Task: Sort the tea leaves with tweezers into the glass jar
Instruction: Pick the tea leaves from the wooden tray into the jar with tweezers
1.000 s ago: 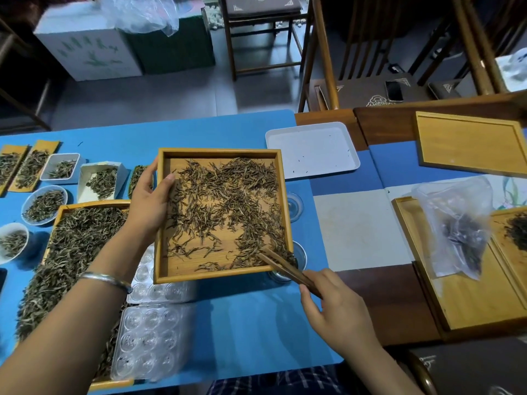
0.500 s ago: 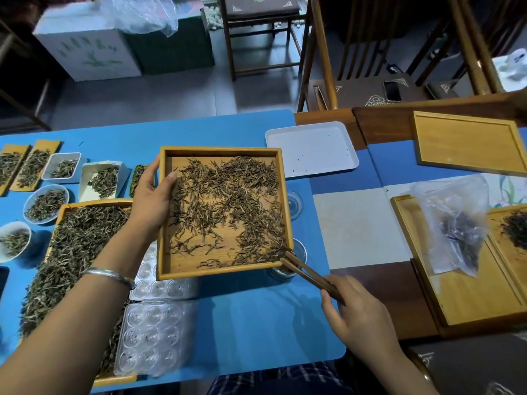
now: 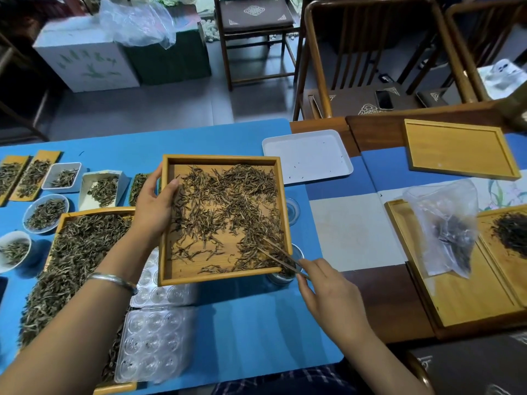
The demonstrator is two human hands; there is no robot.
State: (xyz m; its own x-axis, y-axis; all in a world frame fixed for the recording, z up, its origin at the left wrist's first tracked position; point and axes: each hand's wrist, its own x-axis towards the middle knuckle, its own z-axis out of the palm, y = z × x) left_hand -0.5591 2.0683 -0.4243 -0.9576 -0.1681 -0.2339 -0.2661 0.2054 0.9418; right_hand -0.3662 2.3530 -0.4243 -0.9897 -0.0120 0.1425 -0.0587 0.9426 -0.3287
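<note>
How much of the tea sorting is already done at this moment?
Done: little that shows. The glass jar, mostly hidden under the tray corner, seems to hold some dark leaves. In hand: the left hand holds the wooden tray, and the right hand works the tweezers among leaves near that corner. Left: most tea leaves still cover the tray.

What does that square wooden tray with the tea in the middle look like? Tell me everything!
The square wooden tray looks like pale bamboo, with a raised rim and a flat floor. Dark, thin tea leaves lie scattered over most of it, leaving bare wood near the front. The left hand grips its left edge, holding it tilted above the blue table. The right hand pokes brown tweezers into its front right corner, just above a glass jar partly hidden behind the rim.
</note>
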